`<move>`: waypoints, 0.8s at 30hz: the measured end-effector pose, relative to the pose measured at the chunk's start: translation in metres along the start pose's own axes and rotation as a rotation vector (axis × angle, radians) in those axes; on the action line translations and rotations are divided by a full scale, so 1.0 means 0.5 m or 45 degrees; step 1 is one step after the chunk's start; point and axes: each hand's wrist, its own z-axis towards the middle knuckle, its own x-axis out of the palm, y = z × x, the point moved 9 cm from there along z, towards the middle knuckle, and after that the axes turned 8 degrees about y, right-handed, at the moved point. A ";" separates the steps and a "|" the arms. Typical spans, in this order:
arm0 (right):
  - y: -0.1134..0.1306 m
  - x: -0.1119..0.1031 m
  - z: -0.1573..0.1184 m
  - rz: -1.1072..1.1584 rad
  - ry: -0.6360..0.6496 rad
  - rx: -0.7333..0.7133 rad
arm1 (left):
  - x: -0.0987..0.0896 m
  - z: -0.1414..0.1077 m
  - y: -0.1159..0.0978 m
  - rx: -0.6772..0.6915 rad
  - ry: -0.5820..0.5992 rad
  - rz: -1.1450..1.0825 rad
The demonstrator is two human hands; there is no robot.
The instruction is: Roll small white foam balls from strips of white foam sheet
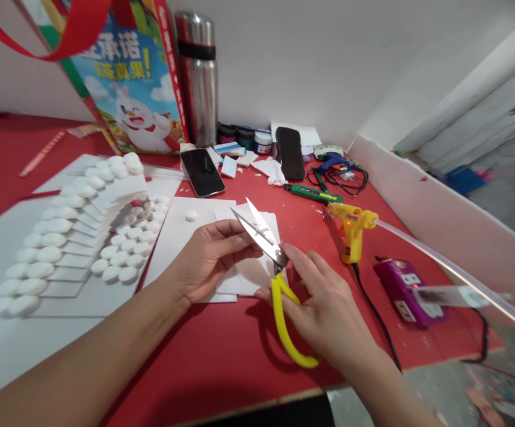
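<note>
My right hand (pixel 324 296) is closed around the yellow-handled scissors (pixel 279 255), whose blades are parted and point up and to the left. My left hand (pixel 222 252) has its fingers pinched together beside the blades; what they hold, if anything, is too small to make out. Under both hands lie white sheets (pixel 186 237), with one round white disc (pixel 191 216) on them. To the left stands a stepped white board model (pixel 75 267), like a staircase, edged with white discs (pixel 48 255). More white discs (pixel 121 258) cover a patch beside its steps.
A yellow glue gun (pixel 352 228) with a long clear stick stands right of the hands, near a purple power strip (pixel 406 290). Behind lie a green cutter (pixel 315 194), two phones (pixel 203 172), paint jars (pixel 245 139), a steel flask (pixel 199 83) and a printed bag (pixel 137 89).
</note>
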 end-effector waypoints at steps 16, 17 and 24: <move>-0.060 -0.029 -0.041 0.035 -0.119 0.241 | 0.008 0.002 0.017 -0.091 0.011 -0.072; -0.063 -0.036 -0.041 0.024 -0.101 0.245 | 0.007 0.001 0.016 -0.088 0.013 -0.063; -0.039 -0.044 -0.034 -0.071 0.046 0.021 | 0.010 0.001 0.003 -0.024 0.023 -0.029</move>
